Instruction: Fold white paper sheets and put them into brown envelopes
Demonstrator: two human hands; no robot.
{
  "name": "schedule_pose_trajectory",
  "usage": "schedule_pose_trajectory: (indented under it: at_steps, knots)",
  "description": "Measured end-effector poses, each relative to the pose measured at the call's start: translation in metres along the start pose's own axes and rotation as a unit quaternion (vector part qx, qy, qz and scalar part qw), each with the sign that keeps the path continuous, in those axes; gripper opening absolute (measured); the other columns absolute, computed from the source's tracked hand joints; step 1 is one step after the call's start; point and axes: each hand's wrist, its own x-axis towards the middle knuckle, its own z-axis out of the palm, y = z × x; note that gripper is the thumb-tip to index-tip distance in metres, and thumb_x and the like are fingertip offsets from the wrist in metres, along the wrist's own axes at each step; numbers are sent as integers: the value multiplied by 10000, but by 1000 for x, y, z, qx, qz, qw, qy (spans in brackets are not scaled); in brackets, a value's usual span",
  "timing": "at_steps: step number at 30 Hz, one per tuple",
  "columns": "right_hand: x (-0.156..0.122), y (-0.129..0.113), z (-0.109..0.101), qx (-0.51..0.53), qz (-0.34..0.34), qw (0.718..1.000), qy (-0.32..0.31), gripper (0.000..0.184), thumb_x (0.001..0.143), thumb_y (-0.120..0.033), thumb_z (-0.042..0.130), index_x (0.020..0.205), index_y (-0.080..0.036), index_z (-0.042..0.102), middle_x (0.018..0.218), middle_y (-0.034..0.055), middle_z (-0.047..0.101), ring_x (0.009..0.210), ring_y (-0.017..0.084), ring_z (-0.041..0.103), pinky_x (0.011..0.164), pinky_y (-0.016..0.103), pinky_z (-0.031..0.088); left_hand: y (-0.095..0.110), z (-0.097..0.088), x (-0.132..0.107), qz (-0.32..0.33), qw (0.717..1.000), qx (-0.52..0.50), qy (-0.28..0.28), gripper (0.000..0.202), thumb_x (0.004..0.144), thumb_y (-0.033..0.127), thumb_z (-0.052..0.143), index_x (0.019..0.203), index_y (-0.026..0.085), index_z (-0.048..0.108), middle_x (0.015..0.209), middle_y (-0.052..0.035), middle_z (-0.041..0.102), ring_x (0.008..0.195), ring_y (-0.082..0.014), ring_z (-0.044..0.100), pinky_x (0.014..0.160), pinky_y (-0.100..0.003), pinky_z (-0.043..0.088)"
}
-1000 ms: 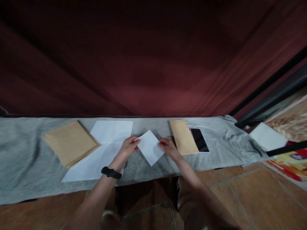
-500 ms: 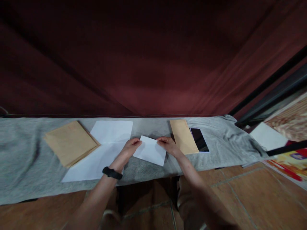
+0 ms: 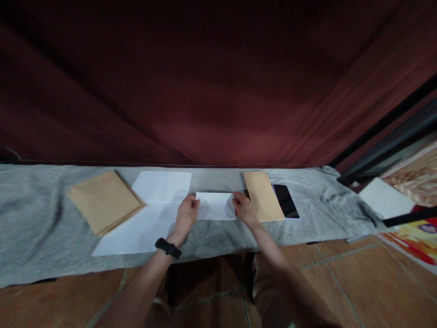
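Well, watching from far away, I go left to right. Well out to the left of the left hand (image 3: 187, 212) I see a pile of brown envelopes (image 3: 105, 200), partly on top of big white paper (image 3: 146, 228). The big paper is just beside that hand, which has a black band (image 3: 168, 248) on its wrist. The left hand pinches the far left corner of a small white paper (image 3: 215, 206). Half a second ago it was tilted; now it is straight. I think that means it is lined up neatly. I can't tell if it touches the grey cloth (image 3: 215, 239). The right hand (image 3: 243, 207) pinches its far right corner. Just right of that hand is one brown envelope (image 3: 264, 198), then a phone (image 3: 287, 202).
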Motion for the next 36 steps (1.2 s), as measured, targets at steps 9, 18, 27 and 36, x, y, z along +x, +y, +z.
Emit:
schedule_pose_trajectory:
  at_steps: [9, 18, 27, 36]
  knots:
    - [-20, -23, 5, -278, -30, 958, 64, 381, 988, -194, 452, 1345, -189, 585, 1121, 114, 732, 963, 232, 704, 861, 312, 513, 19, 1, -24, 33, 949, 313, -1, 349, 982, 284, 424, 1297, 144, 475, 950, -156, 746, 921, -312, 730, 755, -356, 489]
    - [-39, -36, 32, -342, -207, 916, -12, 453, 1050, -291, 385, 1465, -157, 507, 1555, 120, 472, 1428, 248, 426, 1177, 421, 350, 21, 7, -33, 64, 921, 385, -2, 393, 1032, 307, 312, 1345, 132, 471, 935, -168, 749, 870, -290, 744, 717, -338, 498]
    - [-49, -24, 45, -369, -189, 910, -27, 528, 1062, -354, 375, 1540, -132, 412, 1615, 134, 363, 1516, 264, 309, 1236, 478, 269, 15, 22, -38, 264, 876, 402, 41, 442, 1016, 235, 299, 1333, 107, 580, 1338, -201, 636, 1260, -305, 590, 1069, -450, 425]
    - [-52, -20, 44, -387, -178, 904, -20, 533, 1034, -244, 373, 1552, -121, 388, 1636, 138, 305, 1528, 271, 278, 1241, 483, 253, -16, 47, -42, 293, 874, 387, -8, 683, 1023, 480, 298, 1531, 31, 377, 1612, -199, 351, 1528, -295, 275, 1255, -469, 216]
